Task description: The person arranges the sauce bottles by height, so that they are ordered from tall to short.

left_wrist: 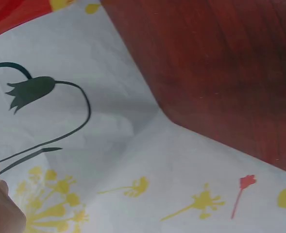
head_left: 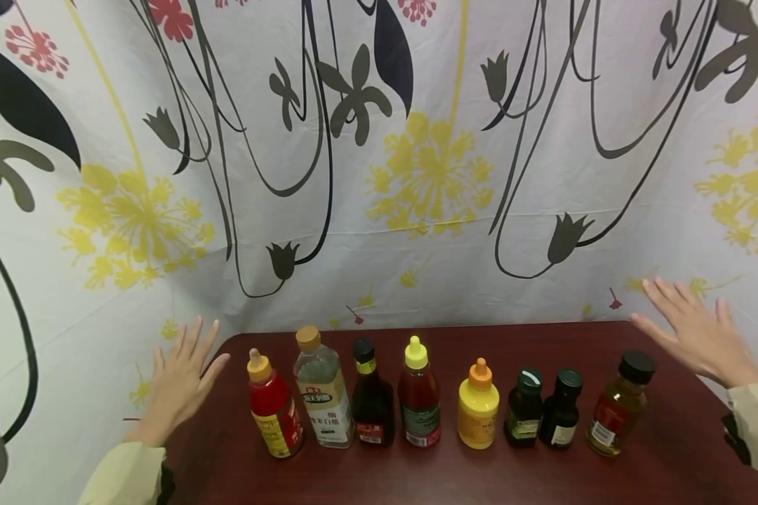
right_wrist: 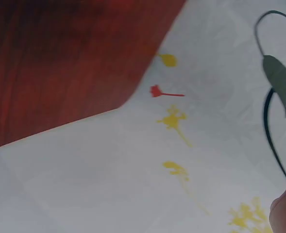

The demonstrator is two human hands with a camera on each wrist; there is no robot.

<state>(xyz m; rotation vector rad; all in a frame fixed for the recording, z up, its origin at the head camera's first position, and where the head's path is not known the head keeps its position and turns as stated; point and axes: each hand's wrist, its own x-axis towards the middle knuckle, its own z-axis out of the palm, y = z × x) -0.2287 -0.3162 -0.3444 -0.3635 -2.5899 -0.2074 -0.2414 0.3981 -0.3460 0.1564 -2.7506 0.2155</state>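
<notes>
My left hand (head_left: 180,382), fingers spread and straight, is raised at the table's left edge, nearest the red squeeze bottle (head_left: 276,405) with an orange cap. On the far side my right hand (head_left: 701,333) is held up with straight fingers, beyond the oil-like bottle (head_left: 617,407) with a black lid. Neither hand touches anything. Between them stand a clear vinegar bottle (head_left: 324,393), a dark sauce bottle (head_left: 373,400), a red sauce bottle (head_left: 420,400) with a yellow cap, a yellow squeeze bottle (head_left: 478,407) and two small dark bottles, one green-capped (head_left: 523,410) and one slimmer (head_left: 561,414).
The bottles stand in a row on a dark red-brown table (head_left: 455,480) with rounded back corners. Behind it hangs a white curtain (head_left: 366,294) printed with flowers. A bit of red and yellow (left_wrist: 21,12) shows at the top of the left wrist view.
</notes>
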